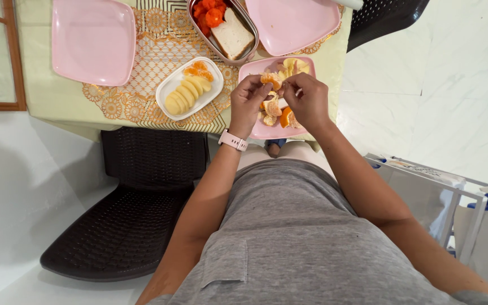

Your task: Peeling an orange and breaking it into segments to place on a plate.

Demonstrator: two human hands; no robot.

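Head view looks straight down, so nearest to me is the soft grey shirt with its chest pocket, then both forearms reaching forward to the table edge. A pale pink watch [233,140] with a smooth band sits on the left wrist.

Both hands meet over the near pink plate [266,131]. My left hand [248,101] pinches a peeled orange piece [270,79] between thumb and fingertips, fingers curled closed around it. My right hand [307,100] is curled too, thumb and forefinger nipped together on what looks like a thin white strand of pith by the same fruit; I cannot tell exactly what it grips.

On progress, I judge the peeling well advanced: loose orange segments and curled peel scraps [278,113] lie heaped on that plate, glossy and ragged, with pale fruit slices at its far rim. The piece in hand is not yet cleaned or set down.

Left of it, a white oval dish [169,87] already holds a neat fan of pale yellow slices [186,93] and a few orange segments at its far end, so some arranging is done.

Farther off, a steel lunch box [246,22] holds a bread slice [232,36] and small red-orange pieces. Two square pink plates, one far left [93,40] and one far right [292,22], look smooth and matte.

All of it rests on a pale yellow cloth with a lacy orange-patterned runner [148,62]. A dark woven-textured chair [131,220] stands beside me on the white floor.
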